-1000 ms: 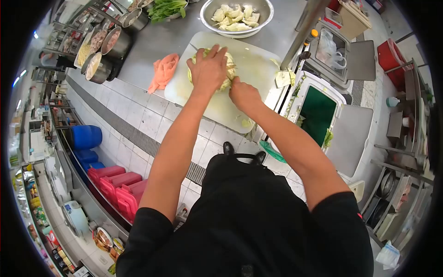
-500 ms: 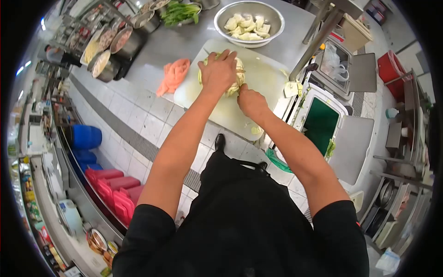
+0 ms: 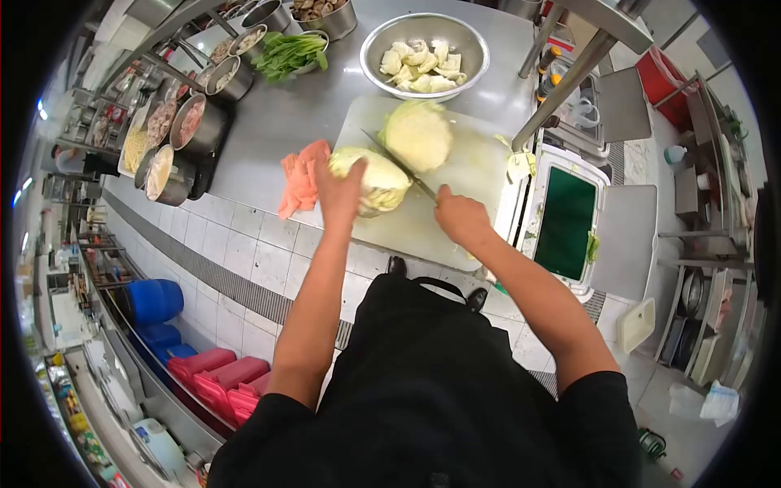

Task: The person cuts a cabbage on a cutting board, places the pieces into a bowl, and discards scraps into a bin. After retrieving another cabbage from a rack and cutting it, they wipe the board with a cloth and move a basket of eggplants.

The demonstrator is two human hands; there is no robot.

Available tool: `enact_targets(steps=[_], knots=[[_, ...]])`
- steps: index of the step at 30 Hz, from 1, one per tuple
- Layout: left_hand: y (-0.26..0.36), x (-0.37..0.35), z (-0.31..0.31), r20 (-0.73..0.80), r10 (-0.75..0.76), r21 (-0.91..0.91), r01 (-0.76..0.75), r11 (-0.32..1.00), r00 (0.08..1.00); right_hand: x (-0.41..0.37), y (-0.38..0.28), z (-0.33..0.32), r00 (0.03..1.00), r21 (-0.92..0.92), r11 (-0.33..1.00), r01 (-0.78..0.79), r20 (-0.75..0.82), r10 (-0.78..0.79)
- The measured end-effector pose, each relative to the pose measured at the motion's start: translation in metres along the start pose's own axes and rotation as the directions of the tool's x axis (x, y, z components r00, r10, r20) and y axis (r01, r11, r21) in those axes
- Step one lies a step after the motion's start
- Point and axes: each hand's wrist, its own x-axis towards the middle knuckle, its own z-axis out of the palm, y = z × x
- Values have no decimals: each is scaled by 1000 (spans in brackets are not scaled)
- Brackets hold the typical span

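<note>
The step in hand looks to be the splitting of a cabbage, and the cut seems complete: two halves rest on the cutting board (image 3: 480, 167) with the knife (image 3: 402, 163) lying slantwise between them. The left hand (image 3: 339, 191), a little blurred, is part-open around the outer end of the left half (image 3: 381, 180), thumb over its top, and seems to have hold of it, though how firmly I cannot tell. The right hand (image 3: 462, 218) is closed around the knife handle. The right half (image 3: 423, 140) sits untouched by either hand, its pale cut face showing. Beyond the board, a metal bowl (image 3: 477, 65) on the tabletop (image 3: 264, 142) holds cabbage pieces (image 3: 425, 69); an orange cloth (image 3: 298, 183) lies just beside the left hand. Any further cut would call for a steady half, flat side down, with the left fingers bent well clear of the edge.
</note>
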Motion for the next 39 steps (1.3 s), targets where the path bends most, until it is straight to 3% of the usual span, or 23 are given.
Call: enact_targets(steps=[1,2,4,5,7,9,11,17,18,19,20,22,23,24,25,26,27,28,29,31,32,35,39], knots=[[7,-5,-25,205,-255,-309,310,899,945,-11,1,1,998,-10,999,-44,47,44],[-14,-3,-43,207,-255,-318,312,895,944,-18,2,1,998,-20,999,-46,46,47],[-58,15,-67,473,-316,-640,568,518,822,-27,4,-5,997,-20,997,-69,38,70],[-58,18,-79,487,-294,-641,565,520,823,-31,4,-8,996,-24,996,-84,15,84],[-64,20,-96,385,-152,-840,414,350,910,-48,2,-7,999,8,999,-45,-25,45],[-99,62,-133,340,-262,-813,422,402,903,-69,-4,-7,994,58,995,-81,-63,84],[-108,108,-166,186,-121,-752,220,622,975,-85,-8,-7,997,183,980,-81,1,82],[-140,205,-191,10,-372,-620,298,726,928,-92,-39,34,980,336,939,-70,201,1],[-139,215,-190,-312,-126,-69,110,992,942,-91,-41,41,970,343,934,-100,241,15],[-120,218,-184,-416,263,544,6,839,870,-95,-38,41,971,343,934,-104,239,20],[-103,217,-167,-379,467,650,-130,749,799,-101,-31,40,967,378,911,-163,245,71],[-45,174,-93,-257,274,191,-229,954,927,-121,-4,33,954,458,850,-259,260,150],[-41,156,-59,33,86,99,-89,991,996,-137,21,27,947,502,814,-293,267,176],[-51,145,-5,211,-33,65,19,998,977,-156,46,28,927,521,767,-374,236,291],[-35,121,40,244,90,363,-177,915,966,-176,68,30,891,542,711,-448,206,404],[-45,113,83,367,-130,81,107,991,921,-192,85,26,846,430,751,-501,60,530],[-18,94,96,527,-173,-58,238,969,832,-203,95,21,779,314,763,-565,-102,619],[12,81,99,677,-176,-168,383,909,715,-206,97,13,778,312,764,-565,-106,619],[23,78,100,680,-169,-171,378,910,714,-207,98,3,753,330,741,-585,-118,647],[34,73,102,795,-262,-101,546,832,547,-200,94,-1,723,360,710,-605,-127,679],[24,70,106,798,-261,-93,539,837,544,-188,83,4,760,409,752,-517,-187,623],[-11,64,118,776,-74,-271,437,858,627,-141,60,27,796,364,875,-319,-397,456],[-13,40,77,723,-34,-349,406,845,690,-92,28,18,804,367,821,-437,-251,540]])
